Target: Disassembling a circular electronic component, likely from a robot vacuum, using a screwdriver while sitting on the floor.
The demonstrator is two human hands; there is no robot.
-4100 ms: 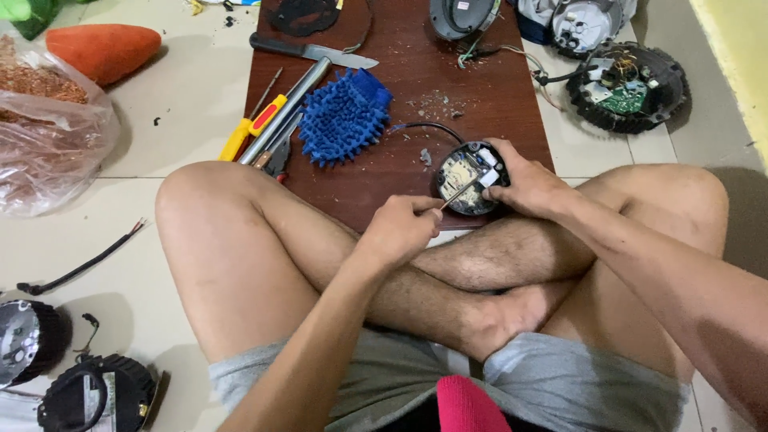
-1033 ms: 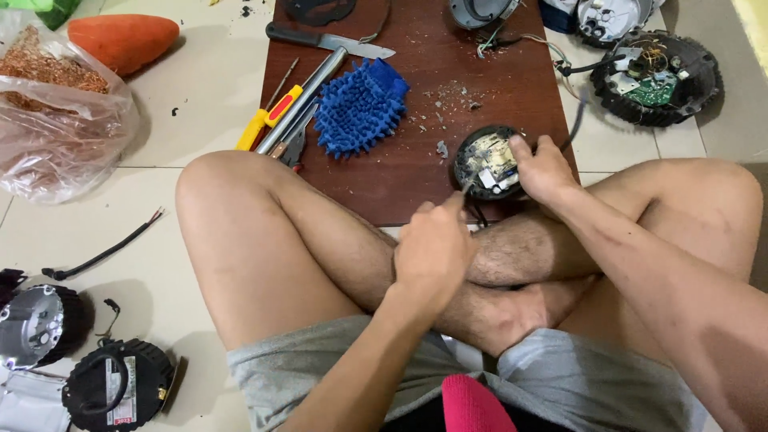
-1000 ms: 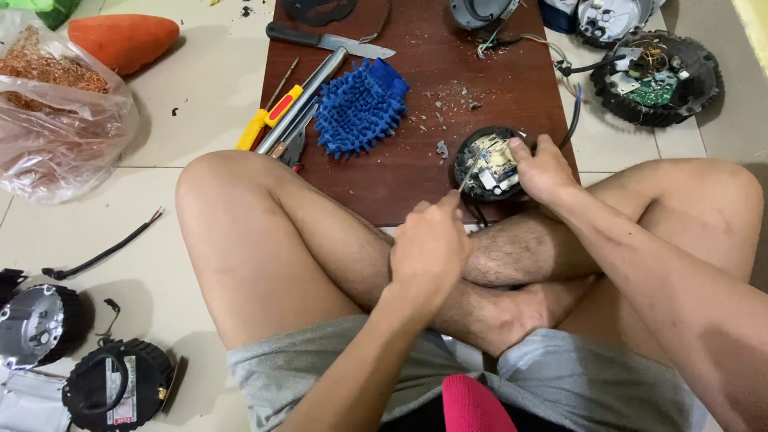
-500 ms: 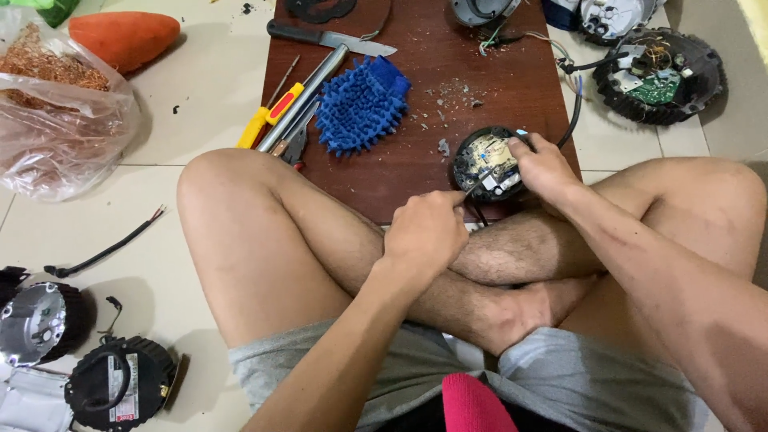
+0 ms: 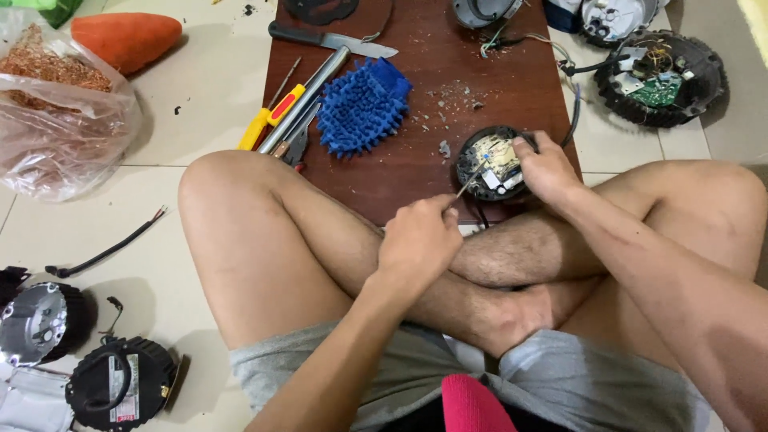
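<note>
I sit cross-legged on the floor. My right hand (image 5: 546,166) grips the rim of a round black motor unit (image 5: 490,162) with its circuit board exposed, resting on the near edge of a dark brown board (image 5: 416,168). My left hand (image 5: 420,238) pinches a thin metal tool (image 5: 470,178) whose tip touches the unit's circuit board. A black cable runs from the unit toward the back right.
On the board lie a blue chenille mitt (image 5: 362,106), a knife (image 5: 332,39), a yellow-handled screwdriver (image 5: 272,118) and a metal rod. Other round black units sit at the back right (image 5: 660,78) and front left (image 5: 120,382). A plastic bag of copper wire (image 5: 60,112) and an orange object (image 5: 126,38) lie left.
My left hand has risen from my shin and brought the thin tool's tip onto the unit's circuit board. The right hand stays on the unit.
</note>
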